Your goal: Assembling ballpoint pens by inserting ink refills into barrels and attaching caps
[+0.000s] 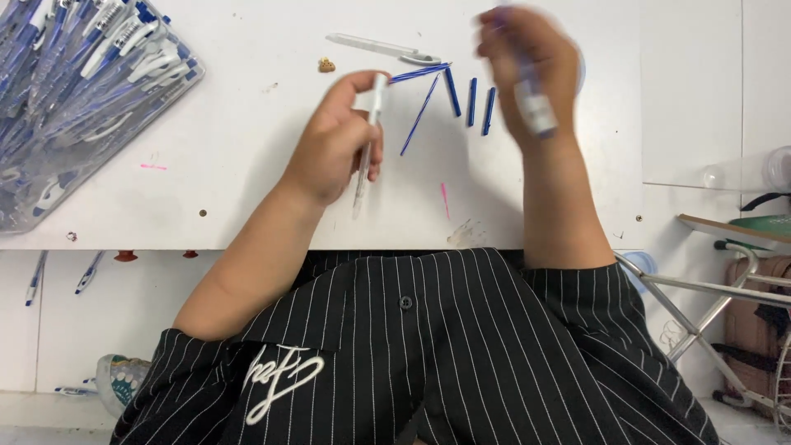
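Note:
My left hand [334, 140] grips a clear pen barrel [367, 156] that points down toward the table's near edge. My right hand [527, 66] is blurred with motion and is closed on a pen part with a white and blue grip [534, 103]. Between the hands, on the white table [247, 189], lie thin blue refills [420, 103] and short blue caps [471, 100]. A clear pen barrel with a clip [383, 48] lies further back.
A clear tray [78, 91] heaped with blue and white pens stands at the far left. Loose pens [35, 278] lie on the floor under the table edge. A metal-framed stand [725, 288] and a clear container [746, 171] are at the right.

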